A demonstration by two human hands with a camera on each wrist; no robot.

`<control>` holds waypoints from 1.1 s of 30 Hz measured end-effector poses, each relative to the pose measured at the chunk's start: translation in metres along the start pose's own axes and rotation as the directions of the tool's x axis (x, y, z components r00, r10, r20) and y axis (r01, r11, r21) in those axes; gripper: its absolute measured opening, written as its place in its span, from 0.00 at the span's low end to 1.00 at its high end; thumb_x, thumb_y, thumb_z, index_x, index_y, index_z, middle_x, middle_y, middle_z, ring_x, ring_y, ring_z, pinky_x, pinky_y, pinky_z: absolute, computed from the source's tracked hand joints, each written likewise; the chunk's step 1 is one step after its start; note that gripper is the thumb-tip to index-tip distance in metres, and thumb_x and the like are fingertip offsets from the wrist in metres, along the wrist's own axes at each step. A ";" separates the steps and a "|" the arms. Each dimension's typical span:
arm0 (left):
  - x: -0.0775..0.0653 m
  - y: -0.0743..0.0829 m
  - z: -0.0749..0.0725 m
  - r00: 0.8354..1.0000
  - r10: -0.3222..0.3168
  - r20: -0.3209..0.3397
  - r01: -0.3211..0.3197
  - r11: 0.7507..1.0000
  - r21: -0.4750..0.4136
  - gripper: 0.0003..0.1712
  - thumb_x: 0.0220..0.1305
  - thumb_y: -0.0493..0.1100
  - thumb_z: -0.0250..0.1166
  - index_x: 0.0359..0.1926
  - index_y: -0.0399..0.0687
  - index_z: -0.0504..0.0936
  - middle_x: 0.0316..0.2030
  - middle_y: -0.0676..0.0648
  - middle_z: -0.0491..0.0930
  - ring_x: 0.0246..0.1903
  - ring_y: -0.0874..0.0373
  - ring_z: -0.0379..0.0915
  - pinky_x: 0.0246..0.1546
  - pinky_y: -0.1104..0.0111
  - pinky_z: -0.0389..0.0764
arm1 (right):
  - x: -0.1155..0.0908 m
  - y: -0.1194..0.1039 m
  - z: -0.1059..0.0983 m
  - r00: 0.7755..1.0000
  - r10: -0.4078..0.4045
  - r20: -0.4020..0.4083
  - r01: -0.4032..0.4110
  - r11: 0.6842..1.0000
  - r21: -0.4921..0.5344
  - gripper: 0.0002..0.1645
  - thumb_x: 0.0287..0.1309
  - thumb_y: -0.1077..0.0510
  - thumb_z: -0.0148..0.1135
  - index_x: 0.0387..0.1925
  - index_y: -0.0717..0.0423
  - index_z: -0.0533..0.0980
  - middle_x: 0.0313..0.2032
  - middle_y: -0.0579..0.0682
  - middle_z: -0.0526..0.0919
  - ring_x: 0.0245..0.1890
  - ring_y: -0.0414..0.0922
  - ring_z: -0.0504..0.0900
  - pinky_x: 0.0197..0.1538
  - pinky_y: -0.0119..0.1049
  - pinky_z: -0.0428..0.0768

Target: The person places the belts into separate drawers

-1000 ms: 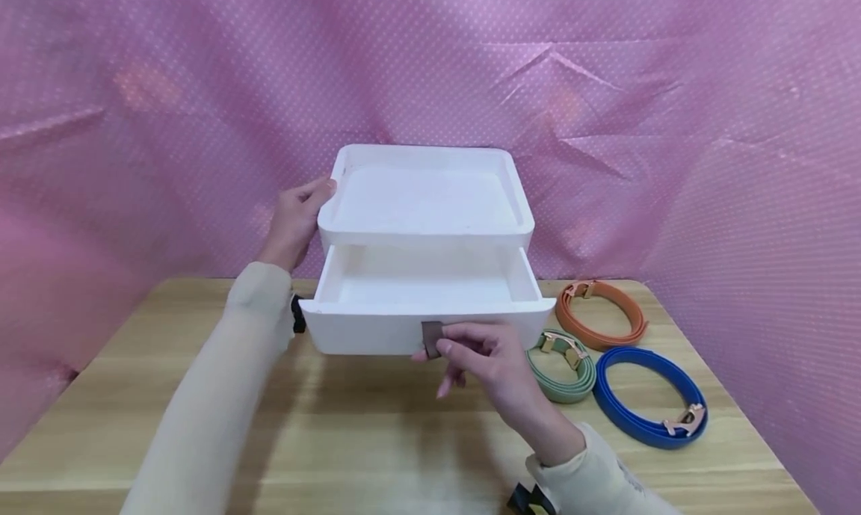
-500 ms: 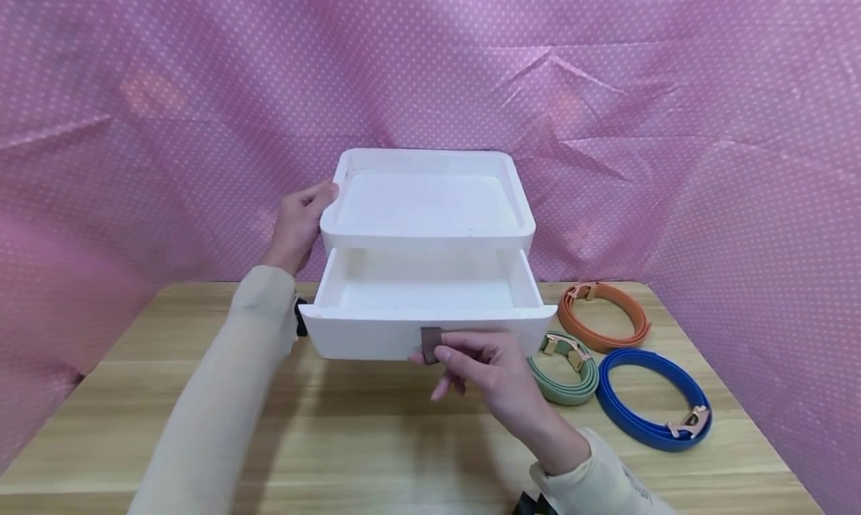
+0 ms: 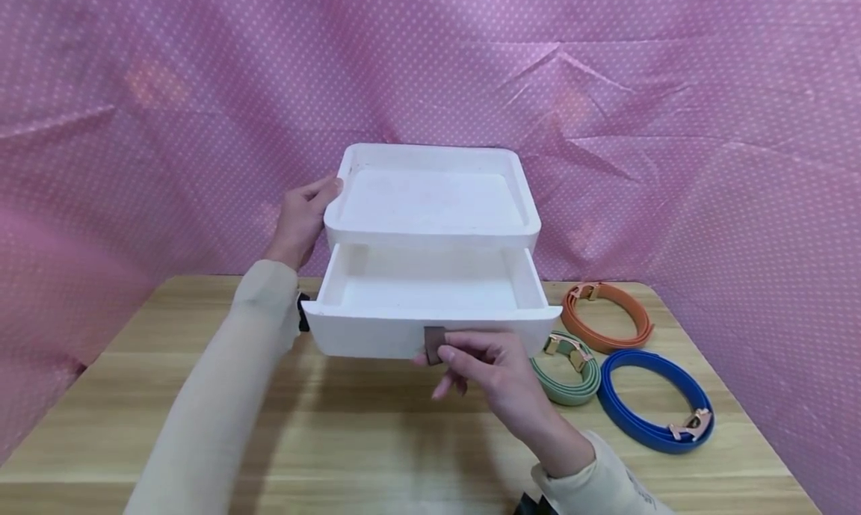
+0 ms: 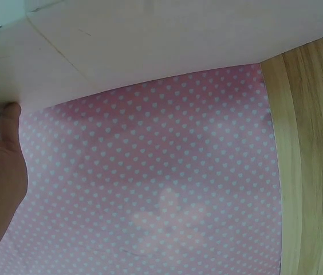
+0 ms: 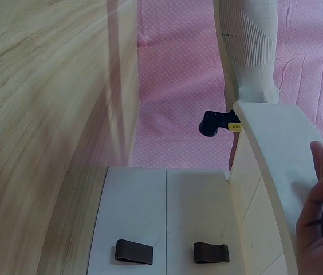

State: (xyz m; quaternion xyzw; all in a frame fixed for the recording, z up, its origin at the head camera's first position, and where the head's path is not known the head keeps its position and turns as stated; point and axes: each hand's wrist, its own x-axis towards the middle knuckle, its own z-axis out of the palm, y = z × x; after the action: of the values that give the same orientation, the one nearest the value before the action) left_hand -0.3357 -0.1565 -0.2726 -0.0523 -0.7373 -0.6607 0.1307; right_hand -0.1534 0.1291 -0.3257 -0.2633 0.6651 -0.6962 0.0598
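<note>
A white drawer cabinet (image 3: 430,193) stands at the back of the table, its top drawer (image 3: 430,283) pulled out with nothing inside. My left hand (image 3: 299,216) grips the cabinet's left upper edge, thumb by the rim; most of its fingers are hidden. In the left wrist view, my left thumb (image 4: 11,129) lies against the white side wall (image 4: 150,40). My right hand (image 3: 494,369) pinches the brown pull tab (image 3: 434,344) on the open drawer's front. Two lower drawers, each with a brown tab (image 5: 134,252), show shut in the right wrist view.
Three coiled belts lie on the wooden table (image 3: 370,455) to the right: an orange belt (image 3: 632,313), a green belt (image 3: 572,392) and a blue belt (image 3: 625,410) with metal buckles. A pink dotted cloth (image 3: 430,66) hangs close behind the cabinet and along both sides.
</note>
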 end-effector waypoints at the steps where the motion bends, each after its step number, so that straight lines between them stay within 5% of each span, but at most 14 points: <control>1: 0.000 0.000 0.000 1.000 -0.001 0.000 0.001 1.000 0.001 0.32 0.68 0.59 0.61 0.66 0.47 0.72 0.64 0.44 0.72 0.58 0.50 0.73 0.55 0.65 0.78 | 0.000 0.000 0.000 1.000 0.002 0.000 -0.002 1.000 -0.001 0.12 0.68 0.61 0.57 0.42 0.68 0.81 0.40 0.60 0.86 0.24 0.52 0.86 0.27 0.31 0.76; 33: -0.003 0.003 0.002 1.000 -0.016 -0.008 0.016 1.000 0.024 0.33 0.69 0.59 0.59 0.68 0.48 0.70 0.68 0.47 0.68 0.61 0.50 0.70 0.55 0.66 0.78 | -0.005 -0.006 0.005 1.000 0.027 -0.008 -0.027 0.999 0.016 0.13 0.68 0.61 0.57 0.42 0.70 0.80 0.38 0.61 0.86 0.22 0.53 0.85 0.27 0.34 0.79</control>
State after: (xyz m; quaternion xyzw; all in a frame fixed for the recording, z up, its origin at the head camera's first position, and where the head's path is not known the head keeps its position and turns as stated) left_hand -0.3329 -0.1536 -0.2708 -0.0424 -0.7451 -0.6530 0.1287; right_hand -0.1458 0.1275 -0.3212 -0.2507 0.6633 -0.7017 0.0687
